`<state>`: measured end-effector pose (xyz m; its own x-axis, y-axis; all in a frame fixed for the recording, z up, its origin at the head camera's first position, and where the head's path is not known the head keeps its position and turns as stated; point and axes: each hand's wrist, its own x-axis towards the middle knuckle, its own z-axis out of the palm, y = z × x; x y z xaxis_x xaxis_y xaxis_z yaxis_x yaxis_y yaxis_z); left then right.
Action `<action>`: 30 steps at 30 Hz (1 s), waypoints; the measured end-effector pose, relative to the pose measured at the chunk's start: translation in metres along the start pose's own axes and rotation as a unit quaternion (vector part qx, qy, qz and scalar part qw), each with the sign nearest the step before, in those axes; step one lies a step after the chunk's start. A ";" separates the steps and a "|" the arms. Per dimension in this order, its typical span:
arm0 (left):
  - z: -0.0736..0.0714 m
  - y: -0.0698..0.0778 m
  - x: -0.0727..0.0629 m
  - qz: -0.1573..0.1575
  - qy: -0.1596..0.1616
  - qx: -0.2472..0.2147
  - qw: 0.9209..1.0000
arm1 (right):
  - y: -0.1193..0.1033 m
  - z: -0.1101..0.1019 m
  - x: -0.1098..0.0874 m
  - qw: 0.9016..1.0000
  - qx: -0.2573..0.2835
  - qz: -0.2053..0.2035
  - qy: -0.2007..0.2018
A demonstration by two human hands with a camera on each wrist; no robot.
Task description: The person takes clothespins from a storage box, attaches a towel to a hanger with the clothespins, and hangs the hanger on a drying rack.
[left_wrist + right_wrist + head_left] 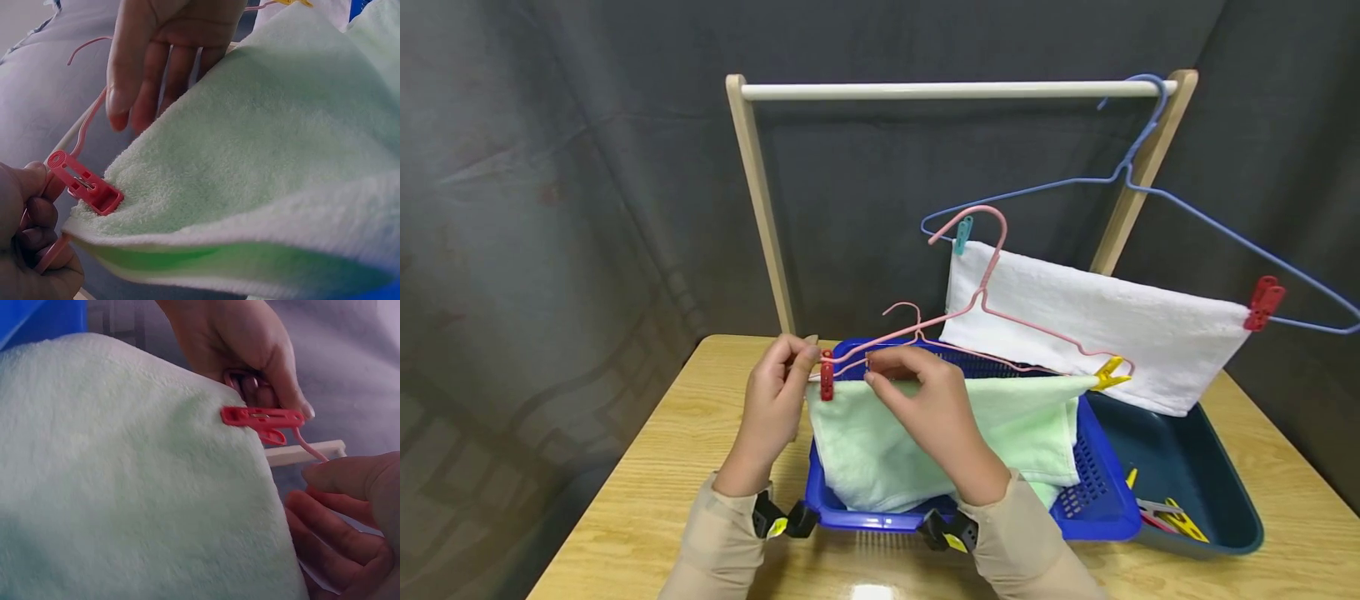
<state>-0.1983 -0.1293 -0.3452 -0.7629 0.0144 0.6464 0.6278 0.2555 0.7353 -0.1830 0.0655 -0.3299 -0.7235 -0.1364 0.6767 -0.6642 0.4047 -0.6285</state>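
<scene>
My left hand (777, 385) grips the left end of a pink wire hanger (985, 292). Beside those fingers, a red clothespin (827, 375) clips a pale green towel (887, 442) to the hanger. A yellow clothespin (1108, 373) is on the towel's other top corner. Just right of the red clothespin is my right hand (928, 396), in front of the towel's top edge. In the right wrist view, the right hand (350, 519) has its thumb at the hanger wire and its fingers loosely bent. The left wrist view shows the red clothespin (87, 184) over the folded towel corner.
Below the towel stands a blue basket (1108, 479), with another thin pink hanger (917, 321) behind the towel. A dark green bin (1225, 492) holds several clothespins. From a rack (955, 90) hangs a blue hanger (1127, 158) with a pinned white towel (1075, 308).
</scene>
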 end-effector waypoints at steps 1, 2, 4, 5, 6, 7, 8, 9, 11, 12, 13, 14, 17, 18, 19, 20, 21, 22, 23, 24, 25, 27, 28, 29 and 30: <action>0.000 0.000 0.000 0.000 0.001 -0.001 1.000 | 0.000 -0.002 0.000 1.000 0.000 0.000 0.002; 0.000 0.000 0.000 0.000 0.001 0.000 1.000 | 0.001 -0.004 -0.001 1.000 -0.001 0.000 0.005; -0.001 0.000 0.000 -0.004 0.002 0.000 1.000 | 0.001 -0.008 -0.002 1.000 -0.004 -0.001 0.012; -0.001 0.000 0.000 -0.006 0.001 0.001 1.000 | 0.002 -0.010 -0.003 1.000 -0.006 -0.002 0.016; -0.001 0.000 0.000 -0.008 0.001 0.002 1.000 | 0.002 -0.012 -0.003 1.000 -0.009 -0.004 0.020; -0.002 0.000 0.000 -0.010 0.001 0.002 1.000 | 0.003 -0.014 -0.004 1.000 -0.013 -0.008 0.026; -0.002 0.000 0.000 -0.013 0.001 0.002 1.000 | 0.004 -0.017 -0.005 0.999 -0.016 -0.013 0.033; -0.002 -0.001 0.000 -0.014 0.001 0.002 1.000 | 0.005 -0.019 -0.006 0.999 -0.020 -0.019 0.039; -0.003 -0.002 0.000 -0.016 0.002 0.000 1.000 | 0.006 -0.025 -0.007 0.998 -0.025 -0.034 0.055; -0.003 -0.003 0.001 -0.017 0.003 0.000 1.000 | 0.007 -0.027 -0.007 0.997 -0.027 -0.043 0.063; -0.003 -0.004 0.001 -0.018 0.004 -0.002 1.000 | 0.008 -0.030 -0.007 0.996 -0.028 -0.053 0.071; -0.003 -0.004 0.002 -0.018 0.005 -0.003 1.000 | 0.008 -0.033 -0.008 0.995 -0.029 -0.060 0.079; -0.004 -0.007 0.002 -0.019 0.008 -0.008 1.000 | 0.008 -0.041 -0.008 0.991 -0.030 -0.079 0.101; -0.004 -0.007 0.003 -0.019 0.008 -0.010 1.000 | 0.008 -0.044 -0.008 0.990 -0.030 -0.085 0.111; -0.004 -0.007 0.003 -0.020 0.007 -0.013 1.000 | 0.007 -0.046 -0.008 0.988 -0.031 -0.090 0.119; -0.004 -0.008 0.003 -0.020 0.007 -0.015 1.000 | 0.007 -0.049 -0.008 0.987 -0.031 -0.094 0.128; -0.005 -0.008 0.003 -0.020 0.006 -0.017 1.000 | 0.006 -0.051 -0.008 0.985 -0.031 -0.098 0.139; -0.005 -0.008 0.003 -0.020 0.006 -0.019 1.000 | 0.005 -0.053 -0.008 0.983 -0.032 -0.101 0.150; -0.005 -0.008 0.003 -0.020 0.006 -0.021 1.000 | 0.005 -0.056 -0.007 0.981 -0.036 -0.103 0.161; -0.005 -0.008 0.003 -0.020 0.005 -0.022 1.000 | 0.004 -0.058 -0.007 0.978 -0.039 -0.106 0.174; -0.005 -0.008 0.003 -0.020 0.004 -0.024 0.999 | 0.004 -0.060 -0.006 0.976 -0.042 -0.107 0.184; -0.005 -0.009 0.003 -0.021 0.004 -0.025 0.999 | 0.003 -0.064 -0.005 0.971 -0.052 -0.111 0.205; -0.005 -0.009 0.003 -0.022 0.003 -0.025 0.999 | 0.003 -0.067 -0.004 0.969 -0.057 -0.113 0.213; -0.005 -0.009 0.004 -0.023 0.002 -0.026 0.999 | 0.002 -0.068 -0.003 0.967 -0.063 -0.115 0.220; -0.005 -0.009 0.004 -0.025 0.002 -0.025 0.999 | 0.002 -0.070 -0.003 0.965 -0.068 -0.118 0.225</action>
<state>-0.2060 -0.1368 -0.3486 -0.7925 -0.0012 0.6099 0.5964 0.2075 0.7754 -0.1694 0.1302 -0.3060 -0.3803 0.1550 0.9118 -0.7477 0.5287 -0.4017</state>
